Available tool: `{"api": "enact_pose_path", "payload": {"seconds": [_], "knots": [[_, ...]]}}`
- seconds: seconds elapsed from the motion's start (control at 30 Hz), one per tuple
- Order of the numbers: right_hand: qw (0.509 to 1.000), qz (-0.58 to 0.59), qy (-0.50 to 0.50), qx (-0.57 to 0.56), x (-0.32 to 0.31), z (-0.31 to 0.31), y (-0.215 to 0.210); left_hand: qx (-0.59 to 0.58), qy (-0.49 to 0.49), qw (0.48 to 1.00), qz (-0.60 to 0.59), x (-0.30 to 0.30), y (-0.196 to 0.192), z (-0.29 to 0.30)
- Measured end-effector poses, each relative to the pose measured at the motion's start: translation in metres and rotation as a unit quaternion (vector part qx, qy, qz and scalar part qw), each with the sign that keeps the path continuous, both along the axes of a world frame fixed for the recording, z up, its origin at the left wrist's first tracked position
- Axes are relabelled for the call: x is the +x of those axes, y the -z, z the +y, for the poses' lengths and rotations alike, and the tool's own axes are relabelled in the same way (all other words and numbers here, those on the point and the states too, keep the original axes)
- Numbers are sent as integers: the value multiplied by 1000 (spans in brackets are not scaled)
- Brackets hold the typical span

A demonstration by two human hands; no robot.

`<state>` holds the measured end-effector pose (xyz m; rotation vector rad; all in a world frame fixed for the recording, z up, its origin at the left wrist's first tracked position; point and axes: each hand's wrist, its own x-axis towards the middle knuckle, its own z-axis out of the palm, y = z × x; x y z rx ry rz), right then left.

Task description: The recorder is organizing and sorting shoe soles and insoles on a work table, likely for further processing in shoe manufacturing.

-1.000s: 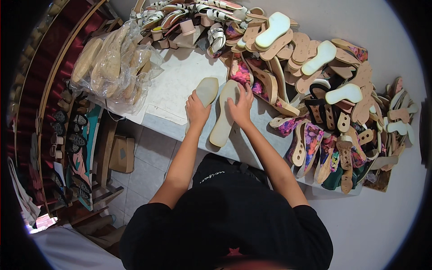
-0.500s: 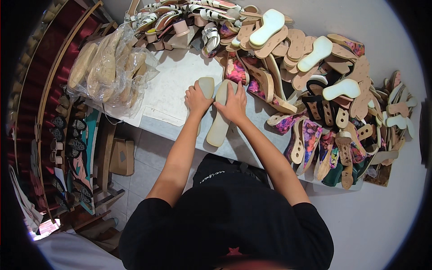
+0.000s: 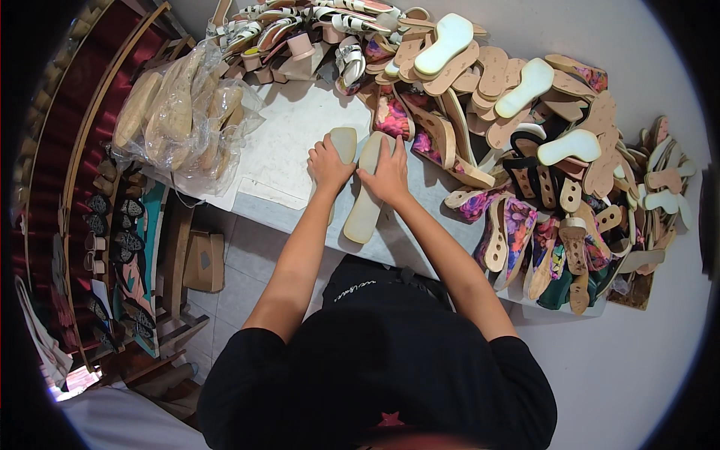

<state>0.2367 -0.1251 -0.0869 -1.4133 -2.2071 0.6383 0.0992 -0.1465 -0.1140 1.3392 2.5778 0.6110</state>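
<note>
Hands (image 3: 387, 178) on pale soles (image 3: 364, 214), heaped footwear (image 3: 519, 225) right, plastic bag (image 3: 184, 112) left

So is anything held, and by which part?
Left hand on the left sole, right hand on the right sole, each over the farther half; whether gripped, I can't tell.

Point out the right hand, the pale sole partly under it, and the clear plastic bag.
Right hand (image 3: 386, 176): head view, back of the hand.
Pale sole (image 3: 364, 206): head view, bare surface below the thumb.
Clear plastic bag (image 3: 250, 118): head view, crumpled right side.
</note>
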Motion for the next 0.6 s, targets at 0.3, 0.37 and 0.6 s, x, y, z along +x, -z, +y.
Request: {"api": "enact_pose_path", "payload": {"seconds": [0.3,0.37,0.6], "knots": [[1000,6,-4,-8,8,-3,1,-66,-28,997,-17,7,-38,-37],[1000,1,-3,-21,10,-6,-2,-130,-41,990,-41,13,-46,-57],[998,-24,-30,47,2,-14,-15,-96,-37,995,-10,20,-11,-91]]}}
